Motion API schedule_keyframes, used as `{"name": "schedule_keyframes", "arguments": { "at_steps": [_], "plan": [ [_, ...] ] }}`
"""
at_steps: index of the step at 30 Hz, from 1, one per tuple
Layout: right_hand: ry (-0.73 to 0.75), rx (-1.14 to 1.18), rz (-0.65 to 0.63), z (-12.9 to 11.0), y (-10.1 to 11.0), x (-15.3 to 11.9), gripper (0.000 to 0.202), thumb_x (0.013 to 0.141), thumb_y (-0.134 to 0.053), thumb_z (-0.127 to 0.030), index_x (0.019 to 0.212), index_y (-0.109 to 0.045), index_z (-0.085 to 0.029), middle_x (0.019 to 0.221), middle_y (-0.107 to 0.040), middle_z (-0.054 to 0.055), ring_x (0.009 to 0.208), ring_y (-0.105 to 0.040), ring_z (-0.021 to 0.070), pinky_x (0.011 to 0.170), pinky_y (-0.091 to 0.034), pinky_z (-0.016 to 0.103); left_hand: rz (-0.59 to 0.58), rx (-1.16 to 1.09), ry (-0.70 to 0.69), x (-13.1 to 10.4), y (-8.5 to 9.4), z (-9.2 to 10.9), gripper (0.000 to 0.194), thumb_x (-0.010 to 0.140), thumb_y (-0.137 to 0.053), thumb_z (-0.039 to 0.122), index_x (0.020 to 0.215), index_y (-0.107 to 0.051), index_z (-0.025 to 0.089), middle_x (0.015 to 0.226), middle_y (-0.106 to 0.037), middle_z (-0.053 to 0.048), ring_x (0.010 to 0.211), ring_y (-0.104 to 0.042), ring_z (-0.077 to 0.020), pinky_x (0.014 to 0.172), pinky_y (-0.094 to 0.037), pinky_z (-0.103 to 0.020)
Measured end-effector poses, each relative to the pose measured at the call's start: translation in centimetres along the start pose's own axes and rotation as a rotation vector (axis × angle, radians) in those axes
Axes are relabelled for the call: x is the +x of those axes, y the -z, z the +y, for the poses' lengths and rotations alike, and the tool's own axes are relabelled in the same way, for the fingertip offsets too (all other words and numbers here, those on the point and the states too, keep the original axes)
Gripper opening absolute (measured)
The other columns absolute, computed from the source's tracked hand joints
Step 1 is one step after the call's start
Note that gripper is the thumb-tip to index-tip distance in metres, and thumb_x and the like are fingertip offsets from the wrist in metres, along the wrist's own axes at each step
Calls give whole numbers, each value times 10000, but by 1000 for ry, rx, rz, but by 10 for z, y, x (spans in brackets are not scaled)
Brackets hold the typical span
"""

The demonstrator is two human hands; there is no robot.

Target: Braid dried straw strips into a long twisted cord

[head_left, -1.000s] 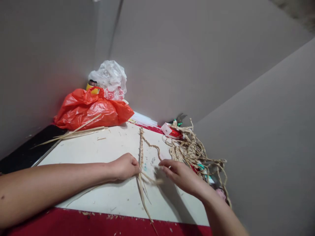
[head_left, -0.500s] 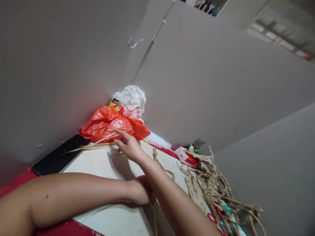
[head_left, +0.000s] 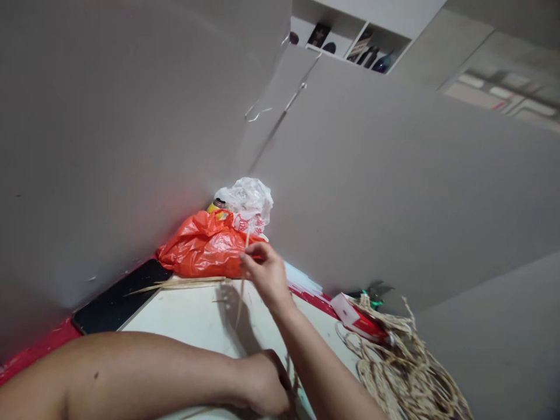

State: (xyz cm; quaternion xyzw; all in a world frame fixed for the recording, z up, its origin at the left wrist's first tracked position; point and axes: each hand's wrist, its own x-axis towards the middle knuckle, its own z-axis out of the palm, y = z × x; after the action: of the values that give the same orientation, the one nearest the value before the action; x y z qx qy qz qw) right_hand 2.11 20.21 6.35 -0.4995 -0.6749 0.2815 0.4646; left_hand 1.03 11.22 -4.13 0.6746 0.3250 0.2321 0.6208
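My right hand [head_left: 266, 271] is raised over the white board [head_left: 188, 309], its thumb and fingertips pinching a thin pale fibre strip [head_left: 240, 300] that hangs down toward the board. Lower down, my left hand [head_left: 269, 385] is closed near the board, with brown strands beside its fingers; the fingertips and what they hold are mostly hidden. More pale strips [head_left: 192, 283] lie along the board's far edge, their ends over a black flat device [head_left: 118, 297].
A red plastic bag [head_left: 201, 245], a white plastic bag [head_left: 249, 198] and a yellow jar stand in the far corner. On the right lie a red and white box [head_left: 359, 318] and a heap of braided cord [head_left: 406, 367]. Grey walls rise behind.
The view has tilted upward. My right hand has moved off the strips at the far edge and now holds one strip apart, nearly upright. My left hand stays low and closed.
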Motion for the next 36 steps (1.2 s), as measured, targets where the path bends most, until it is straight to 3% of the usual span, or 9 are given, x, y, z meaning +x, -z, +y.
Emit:
{"name": "schedule_keyframes", "arguments": {
  "at_steps": [2, 4, 7, 10, 14, 17, 26, 36],
  "plan": [
    [-116, 251, 45, -10, 40, -13, 343, 659, -677, -327, 947, -535, -205, 719, -555, -35, 554, -587, 133, 505, -456, 244, 32, -20, 139, -9, 2, 14, 136, 544, -531, 107, 613, -646, 129, 542, -531, 22, 524, -439, -107, 508, -361, -227],
    [-211, 335, 100, -16, 82, -34, 498, 614, -737, -313, 1061, -537, -219, 732, -544, -41, 517, -559, 108, 473, -442, 228, 51, -10, 204, -16, 5, 26, 67, 565, -525, 136, 522, -577, 139, 436, -405, 54, 438, -343, -76, 439, -281, -216],
    [-364, 288, 161, -10, 134, -83, 391, 607, -765, -338, 927, -614, -173, 649, -510, -37, 417, -405, 51, 366, -284, 175, 6, -35, 281, -20, 10, 36, 110, 601, -522, 185, 494, -505, 168, 361, -295, 78, 348, -230, -62, 376, -172, -228],
    [-495, 152, 167, 8, 158, -143, 285, 674, -728, -397, 807, -627, -166, 504, -426, -57, 400, -318, 53, 383, -212, 186, -53, -62, 300, -19, 15, 38, 135, 635, -535, 242, 520, -503, 178, 359, -288, 84, 319, -197, -61, 356, -118, -235],
    [-631, 25, 27, 26, 154, -207, 321, 704, -681, -465, 685, -602, -154, 490, -403, -44, 442, -324, 78, 435, -247, 216, -122, -79, 286, -16, 17, 34, 192, 664, -562, 336, 572, -531, 171, 387, -310, 85, 334, -195, -58, 364, -98, -239],
    [-685, -5, -39, 26, 144, -225, 342, 728, -633, -484, 656, -564, -156, 500, -395, -45, 455, -317, 83, 449, -246, 219, -144, -63, 274, -15, 18, 33, 252, 691, -555, 385, 566, -510, 171, 401, -294, 87, 353, -189, -55, 384, -97, -242],
    [-511, -275, -14, 28, 123, -213, 272, 742, -531, -326, 535, -442, -174, 515, -360, -38, 517, -329, 98, 484, -276, 211, -179, -60, 226, -16, 18, 34, 332, 728, -548, 420, 530, -438, 177, 423, -260, 86, 396, -157, -54, 425, -82, -265],
    [-497, -313, -102, 40, 123, -218, 256, 776, -492, -286, 550, -449, -175, 506, -369, -41, 499, -333, 92, 464, -263, 202, -210, -31, 187, -14, 18, 36, 375, 739, -534, 433, 506, -397, 173, 477, -249, 76, 462, -176, -61, 464, -125, -251]
  ]
}}
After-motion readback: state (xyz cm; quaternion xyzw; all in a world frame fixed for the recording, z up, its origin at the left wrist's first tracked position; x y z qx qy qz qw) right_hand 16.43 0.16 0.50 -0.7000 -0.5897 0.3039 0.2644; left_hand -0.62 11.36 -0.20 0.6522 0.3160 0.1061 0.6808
